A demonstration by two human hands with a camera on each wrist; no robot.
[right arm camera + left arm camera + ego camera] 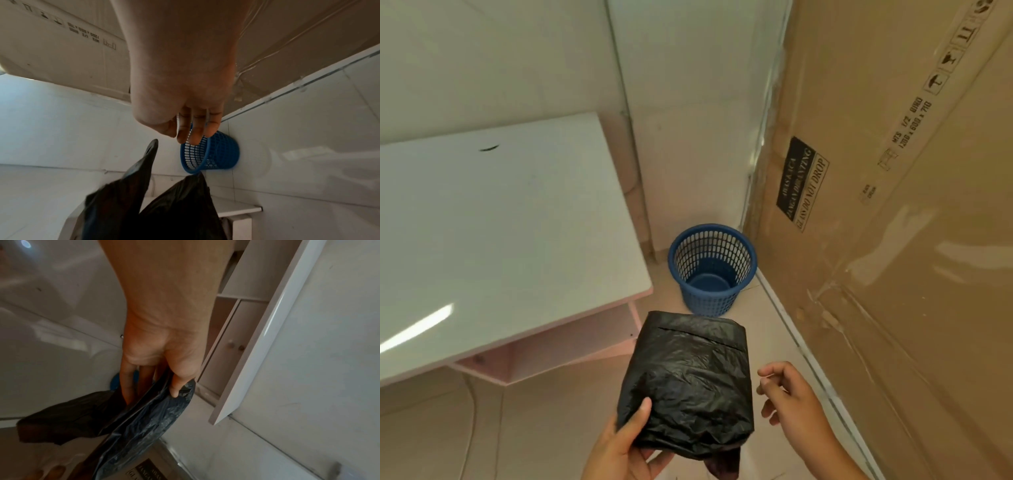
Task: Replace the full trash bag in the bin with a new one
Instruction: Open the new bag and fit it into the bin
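A folded black trash bag is held flat in front of me by my left hand, thumb on top and fingers underneath. In the left wrist view the same bag is pinched between thumb and fingers. My right hand hovers just right of the bag with fingers loosely bent, holding nothing. In the right wrist view its fingers hang free above the bag. The blue perforated bin stands bare inside on the floor in the corner ahead; it also shows as the bin beyond my right fingers.
A white desk with a pink shelf below fills the left side. A tall cardboard box leans along the right wall, close to the bin. Beige tiled floor lies between them.
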